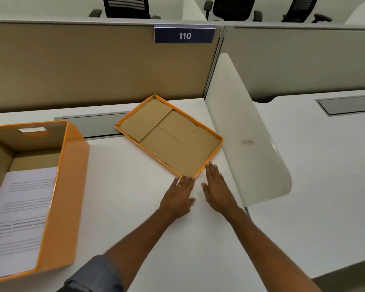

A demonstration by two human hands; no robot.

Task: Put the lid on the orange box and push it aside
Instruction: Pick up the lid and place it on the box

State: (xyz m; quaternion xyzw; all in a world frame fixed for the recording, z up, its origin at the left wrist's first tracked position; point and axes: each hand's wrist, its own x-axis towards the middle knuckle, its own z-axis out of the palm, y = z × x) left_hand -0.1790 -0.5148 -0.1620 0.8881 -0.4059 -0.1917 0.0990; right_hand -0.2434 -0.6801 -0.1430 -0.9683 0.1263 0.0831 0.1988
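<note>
The orange box (69, 186) stands open at the left of the white desk, with printed sheets (21, 211) lying inside it. Its lid (173, 140) lies upside down near the desk's back right, brown cardboard inside an orange rim, turned at an angle. My left hand (180, 197) lies flat on the desk, fingertips touching the lid's near corner. My right hand (216, 186) is flat beside it, fingertips at the lid's right near edge. Both hands hold nothing.
A white curved divider panel (247, 131) rises right of the lid. A tan partition (93, 66) with a "110" sign (184, 35) closes the back. A grey cable tray (93, 125) runs along the desk's rear. Another desk (325, 165) lies to the right.
</note>
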